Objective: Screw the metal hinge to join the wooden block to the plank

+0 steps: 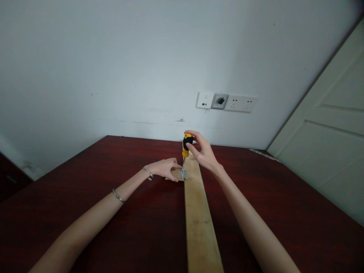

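Your right grip is closed around a screwdriver, thumb and fingers on its yellow and black handle. The screwdriver stands nearly upright, shaft pointing down to a metal hinge; whether its tip is seated in a screw is too small to tell.

The hinge lies toward the far edge of the counter, roughly midway between the far left and far right corners. It straddles the joint between two pieces of wood: one leaf is on the left margin of a long plank, the other on a small board set just beside the plank's left side. The plank runs from the bottom of the view almost to the counter's far edge.

Your left grip rests on the small board, thumb and forefinger parted, the forefinger reaching close to the screwdriver's shaft. Whether it pinches the board or only presses on it, you cannot be told from this view. Two bracelets are noted on your left arm.

A pale strip lies at the counter's far right corner. Beyond the far edge stands a white wall carrying a row of sockets.
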A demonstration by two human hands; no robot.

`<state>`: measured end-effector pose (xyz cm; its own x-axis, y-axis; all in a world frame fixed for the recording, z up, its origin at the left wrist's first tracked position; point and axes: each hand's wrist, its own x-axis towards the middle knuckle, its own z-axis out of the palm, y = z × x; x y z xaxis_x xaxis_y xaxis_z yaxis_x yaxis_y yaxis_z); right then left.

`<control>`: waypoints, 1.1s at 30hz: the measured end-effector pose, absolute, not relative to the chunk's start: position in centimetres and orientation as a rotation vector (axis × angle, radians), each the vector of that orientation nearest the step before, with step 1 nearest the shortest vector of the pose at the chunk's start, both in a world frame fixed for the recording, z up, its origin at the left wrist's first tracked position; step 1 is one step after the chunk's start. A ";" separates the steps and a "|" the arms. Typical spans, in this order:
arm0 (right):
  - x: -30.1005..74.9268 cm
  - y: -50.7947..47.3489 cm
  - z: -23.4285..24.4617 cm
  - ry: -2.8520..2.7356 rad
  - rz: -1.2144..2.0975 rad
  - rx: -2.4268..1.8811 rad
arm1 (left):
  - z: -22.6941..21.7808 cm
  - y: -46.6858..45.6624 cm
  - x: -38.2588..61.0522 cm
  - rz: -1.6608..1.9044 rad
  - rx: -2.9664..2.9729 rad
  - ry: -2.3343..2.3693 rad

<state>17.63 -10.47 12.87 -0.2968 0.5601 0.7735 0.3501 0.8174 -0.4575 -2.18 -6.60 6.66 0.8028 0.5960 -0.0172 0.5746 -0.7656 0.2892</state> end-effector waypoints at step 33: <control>17.6 -10.1 12.8 -1.852 0.165 -0.731 | 6.3 -6.2 -2.4 0.149 2.690 0.831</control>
<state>17.65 -10.09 12.75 -0.2249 0.5548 0.8010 0.4049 0.8009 -0.4411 -2.38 -6.23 6.34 0.8251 0.5650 0.0052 0.5314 -0.7791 0.3326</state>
